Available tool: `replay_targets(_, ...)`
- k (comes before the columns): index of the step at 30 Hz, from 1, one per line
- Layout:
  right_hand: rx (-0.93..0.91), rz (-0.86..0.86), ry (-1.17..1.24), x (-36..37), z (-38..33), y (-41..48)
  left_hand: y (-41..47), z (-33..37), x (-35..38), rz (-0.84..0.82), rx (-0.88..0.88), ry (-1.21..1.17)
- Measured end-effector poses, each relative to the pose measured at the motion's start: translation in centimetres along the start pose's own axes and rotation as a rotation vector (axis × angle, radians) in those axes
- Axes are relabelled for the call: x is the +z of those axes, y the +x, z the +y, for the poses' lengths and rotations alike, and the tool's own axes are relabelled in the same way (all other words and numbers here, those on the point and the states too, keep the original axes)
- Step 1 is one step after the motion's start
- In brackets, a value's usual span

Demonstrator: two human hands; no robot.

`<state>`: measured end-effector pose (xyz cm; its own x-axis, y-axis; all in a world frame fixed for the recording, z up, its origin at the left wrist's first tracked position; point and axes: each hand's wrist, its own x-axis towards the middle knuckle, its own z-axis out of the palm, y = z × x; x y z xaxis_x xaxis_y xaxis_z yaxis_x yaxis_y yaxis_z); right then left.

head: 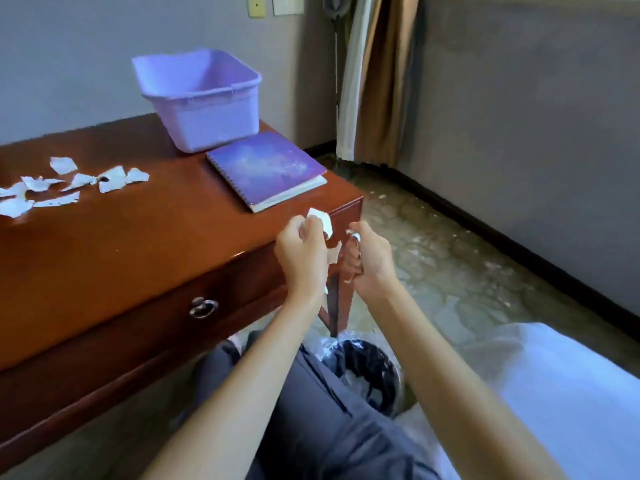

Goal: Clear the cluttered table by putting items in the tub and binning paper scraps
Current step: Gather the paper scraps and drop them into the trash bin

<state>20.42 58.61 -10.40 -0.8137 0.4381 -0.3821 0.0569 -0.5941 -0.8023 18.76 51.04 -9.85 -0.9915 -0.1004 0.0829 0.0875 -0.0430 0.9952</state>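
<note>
My left hand [300,252] grips crumpled white paper scraps [320,219] just past the table's near right corner. Close beside it, my right hand [367,259] is curled round more white scraps [355,237]. Both hands hover above a black bin [367,370] lined with clear plastic, which stands on the floor by my knee. Several torn white scraps [69,183] lie on the left part of the brown table [138,230]. A lilac tub [201,98] stands at the table's far edge, with a purple spiral notebook [266,168] lying flat in front of it.
The table has a front drawer with a metal ring pull [203,307]. A white-covered bed edge [554,393] is at the right. A curtain [377,77] hangs in the far corner. Small white bits dot the patterned floor [450,258].
</note>
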Motion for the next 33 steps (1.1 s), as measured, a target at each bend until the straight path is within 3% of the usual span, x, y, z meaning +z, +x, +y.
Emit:
replay_targets(5, 0.256, 0.205, 0.109, -10.4, 4.5, 2.6, -3.9, -7.6, 4.3, -0.164, -0.351, 0.09)
replay_targets(13, 0.613, 0.418, 0.263, -19.3, 13.9, 8.0, -4.5, -19.3, 6.5, -0.1, -0.782, 0.334)
replay_targets(19, 0.819, 0.554, 0.063, -21.2, 18.7, 11.1, -3.6, -25.6, 6.9, -0.042, -1.046, 0.46)
replay_targets(30, 1.04, 0.661, 0.118, -22.9, 22.2, 14.0, -3.1, -32.5, 6.9, 0.091, -1.323, 0.465)
replay_targets(33, 1.064, 0.678, 0.102, -22.9, 22.3, 13.9, -3.0, -32.9, 6.9, 0.044, -1.421, 0.432)
